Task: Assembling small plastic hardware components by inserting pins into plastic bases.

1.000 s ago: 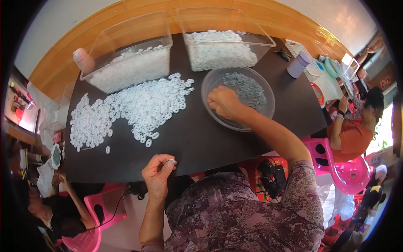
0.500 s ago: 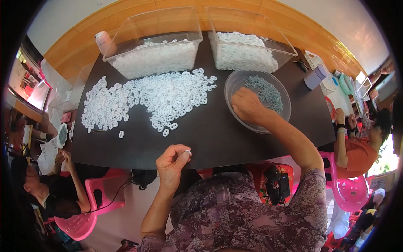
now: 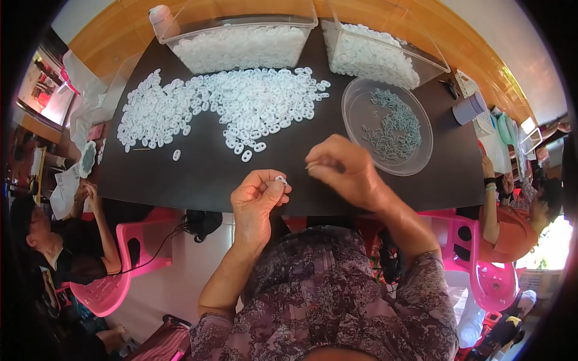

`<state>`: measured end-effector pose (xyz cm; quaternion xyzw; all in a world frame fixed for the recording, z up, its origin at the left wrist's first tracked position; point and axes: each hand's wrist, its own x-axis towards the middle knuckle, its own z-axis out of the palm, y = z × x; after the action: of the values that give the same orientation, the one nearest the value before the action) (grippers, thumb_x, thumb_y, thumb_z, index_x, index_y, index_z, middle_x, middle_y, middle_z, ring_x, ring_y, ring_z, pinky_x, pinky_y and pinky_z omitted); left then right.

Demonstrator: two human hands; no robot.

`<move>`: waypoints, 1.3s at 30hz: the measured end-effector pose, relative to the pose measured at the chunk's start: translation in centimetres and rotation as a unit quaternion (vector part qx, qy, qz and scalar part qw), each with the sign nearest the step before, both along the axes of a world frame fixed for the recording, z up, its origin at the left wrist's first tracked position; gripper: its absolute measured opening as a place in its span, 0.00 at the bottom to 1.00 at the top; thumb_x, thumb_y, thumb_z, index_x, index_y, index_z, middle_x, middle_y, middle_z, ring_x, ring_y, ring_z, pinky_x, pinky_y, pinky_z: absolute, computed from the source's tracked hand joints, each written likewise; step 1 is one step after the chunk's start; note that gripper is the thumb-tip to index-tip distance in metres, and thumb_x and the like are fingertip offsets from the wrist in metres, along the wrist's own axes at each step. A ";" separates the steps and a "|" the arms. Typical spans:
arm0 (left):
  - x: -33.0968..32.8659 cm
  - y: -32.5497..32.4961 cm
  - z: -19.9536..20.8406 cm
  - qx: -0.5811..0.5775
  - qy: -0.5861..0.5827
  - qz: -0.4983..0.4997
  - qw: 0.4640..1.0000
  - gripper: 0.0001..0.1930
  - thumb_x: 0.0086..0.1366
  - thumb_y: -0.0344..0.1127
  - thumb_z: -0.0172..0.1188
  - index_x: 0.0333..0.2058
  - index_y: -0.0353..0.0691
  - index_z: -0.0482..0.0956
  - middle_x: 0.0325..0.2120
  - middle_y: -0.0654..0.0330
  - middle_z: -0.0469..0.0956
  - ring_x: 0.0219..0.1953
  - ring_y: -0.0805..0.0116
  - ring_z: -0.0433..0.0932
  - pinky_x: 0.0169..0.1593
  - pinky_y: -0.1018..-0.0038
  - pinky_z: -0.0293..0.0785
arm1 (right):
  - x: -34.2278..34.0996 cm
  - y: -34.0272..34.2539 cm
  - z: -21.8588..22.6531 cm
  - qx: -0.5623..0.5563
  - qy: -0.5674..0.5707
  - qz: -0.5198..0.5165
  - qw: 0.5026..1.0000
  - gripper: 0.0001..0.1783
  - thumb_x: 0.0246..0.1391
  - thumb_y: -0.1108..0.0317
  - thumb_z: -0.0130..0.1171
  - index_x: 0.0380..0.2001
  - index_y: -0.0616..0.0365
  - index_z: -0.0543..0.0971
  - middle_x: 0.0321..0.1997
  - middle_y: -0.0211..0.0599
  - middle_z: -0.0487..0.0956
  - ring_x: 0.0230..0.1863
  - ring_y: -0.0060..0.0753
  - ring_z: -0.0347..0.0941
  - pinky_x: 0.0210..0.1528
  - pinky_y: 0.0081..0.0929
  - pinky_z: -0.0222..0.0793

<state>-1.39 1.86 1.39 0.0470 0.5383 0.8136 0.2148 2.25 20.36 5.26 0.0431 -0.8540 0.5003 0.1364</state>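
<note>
Near the table's front edge my left hand [image 3: 256, 204] pinches a small white oval plastic piece [image 3: 281, 180] between thumb and fingertips. Just to its right hovers my right hand [image 3: 349, 174], slightly blurred, its thumb and fingers closed on something too small to make out. Behind my right hand stands a clear round bowl [image 3: 429, 135] with small grey-green screw-like pieces [image 3: 394, 123] heaped in it. A wide pile of white two-holed oval pieces [image 3: 259, 99] spreads over the left and middle of the table, with one loose piece [image 3: 176, 155] in front.
Two clear bins [image 3: 314, 23] full of white pieces stand at the back. A lavender bottle [image 3: 469, 109] is at the right, a pale pink bottle [image 3: 161, 21] at the far left. People sit at both sides on pink chairs [image 3: 141, 240].
My right hand has come out of the bowl and moved left and nearer, close to my left hand. The left hand still holds the white piece. The view has shifted.
</note>
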 end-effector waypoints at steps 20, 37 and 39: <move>0.5 -1.5 -0.5 -0.026 0.085 -0.013 0.996 0.06 0.63 0.30 0.56 0.34 0.31 0.74 0.27 0.63 0.75 0.29 0.80 0.70 0.33 0.84 0.67 | -1.1 -3.2 -0.7 -0.006 -0.064 0.086 0.994 0.04 0.46 0.76 0.61 0.28 0.61 0.76 0.27 0.34 0.72 0.26 0.22 0.70 0.27 0.21 0.66; 0.3 -2.3 -0.8 -0.053 0.098 -0.011 0.994 0.07 0.64 0.31 0.55 0.34 0.33 0.74 0.27 0.64 0.74 0.29 0.80 0.70 0.33 0.84 0.66 | -1.0 -4.5 -0.8 -0.081 -0.103 0.078 0.988 0.04 0.48 0.77 0.60 0.29 0.62 0.75 0.27 0.28 0.71 0.27 0.14 0.67 0.28 0.17 0.65; 0.4 -2.4 -0.9 -0.059 0.101 -0.007 0.993 0.07 0.64 0.32 0.55 0.34 0.33 0.74 0.27 0.64 0.74 0.29 0.80 0.70 0.33 0.84 0.66 | -1.1 -4.6 -0.8 -0.080 -0.103 0.079 0.988 0.04 0.47 0.77 0.60 0.29 0.62 0.75 0.27 0.28 0.71 0.27 0.14 0.67 0.28 0.17 0.65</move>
<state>-1.01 -0.55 0.46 0.1198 0.6040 0.7698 0.1679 1.19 15.72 4.41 0.0481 -0.8146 0.5780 0.0108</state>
